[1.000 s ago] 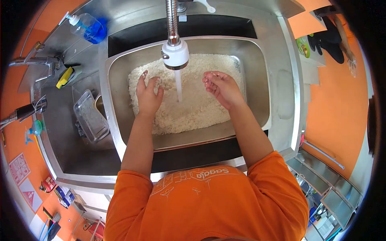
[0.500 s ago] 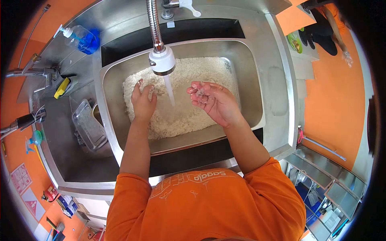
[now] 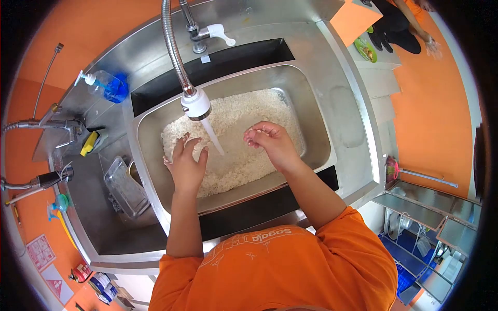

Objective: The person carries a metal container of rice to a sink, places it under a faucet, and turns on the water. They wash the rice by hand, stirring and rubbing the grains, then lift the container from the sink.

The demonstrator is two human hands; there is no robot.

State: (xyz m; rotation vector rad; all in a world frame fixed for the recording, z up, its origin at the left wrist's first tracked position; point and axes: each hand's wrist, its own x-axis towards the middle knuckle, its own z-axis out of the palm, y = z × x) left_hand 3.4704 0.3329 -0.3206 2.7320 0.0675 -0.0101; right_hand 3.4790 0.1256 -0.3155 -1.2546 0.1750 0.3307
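Observation:
A large metal pan [image 3: 317,109] in the sink holds white rice [image 3: 238,179] under cloudy water. My left hand [image 3: 188,165] is over the left part of the rice, fingers spread and pointing away from me, with grains stuck to the fingertips. At the right of the pan my right hand [image 3: 276,145] is raised above the rice, its fingers curled together around what look like a few wet grains. Between the hands, a stream of water [image 3: 212,137] runs into the pan from the white tap head [image 3: 197,105].
A soap bottle with blue liquid [image 3: 115,88] stands at the back left. The left basin holds a small metal tray [image 3: 124,186]; a yellow sponge [image 3: 90,143] sits on its far side. Another person's gloved hand [image 3: 433,47] shows at upper right. Metal shelves [image 3: 415,212] stand at right.
My right hand has turned from palm-up, with wet grains showing on the fingers, to curled fingers with the back facing up. My left fingers have spread wider. The view has shifted.

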